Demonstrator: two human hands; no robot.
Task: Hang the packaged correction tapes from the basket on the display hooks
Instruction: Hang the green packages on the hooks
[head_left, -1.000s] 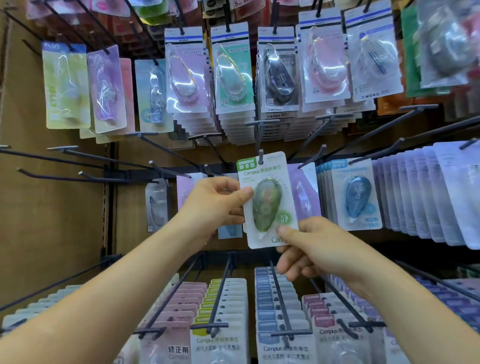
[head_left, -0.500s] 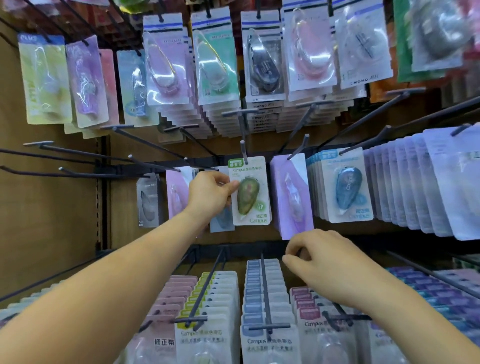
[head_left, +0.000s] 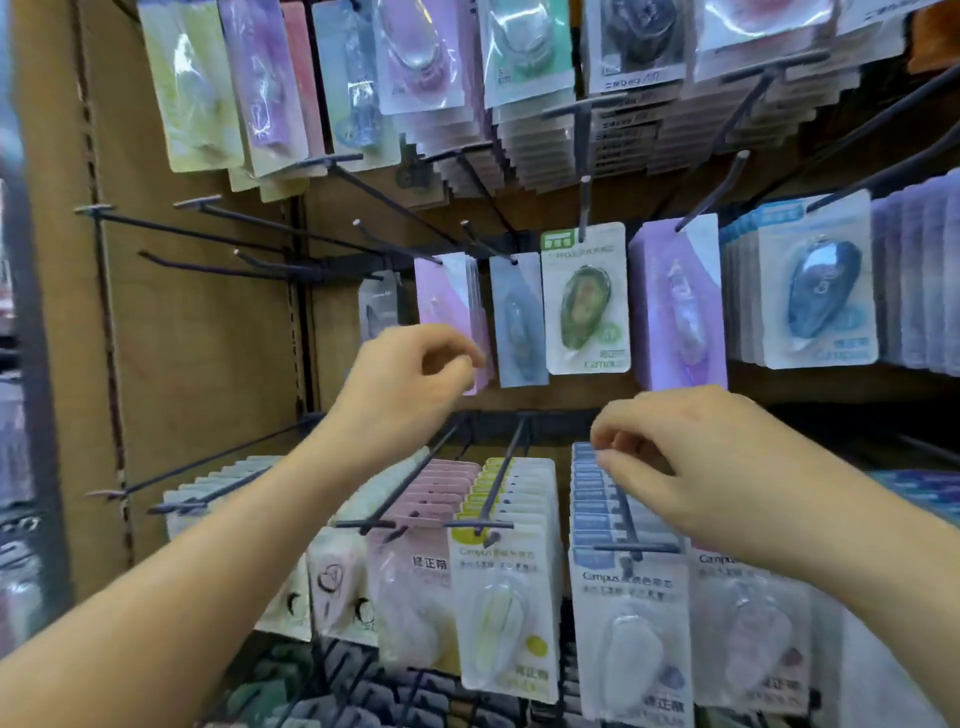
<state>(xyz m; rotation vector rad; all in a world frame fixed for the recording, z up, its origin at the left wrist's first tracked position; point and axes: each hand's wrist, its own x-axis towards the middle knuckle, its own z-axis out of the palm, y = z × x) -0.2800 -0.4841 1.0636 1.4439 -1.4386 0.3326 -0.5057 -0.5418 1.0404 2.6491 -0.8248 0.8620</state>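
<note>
Glossy teardrop blister pack (head_left: 585, 299), wire hook (head_left: 584, 208)

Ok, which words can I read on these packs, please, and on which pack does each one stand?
"Campus": green pack on the middle row, near its bottom edge, faint.
"Campus": yellow pack on the bottom row, top line.
"Campus": white pack beside it, top line.
"修正帯": pink pack on the bottom row.
All the other small print, and the top row labels, are too blurred to read.

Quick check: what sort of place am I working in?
Most likely a stationery shop aisle: rows of metal display hooks, a green Campus pack of correction tape hanging, and deep stacks of blue packs.
</note>
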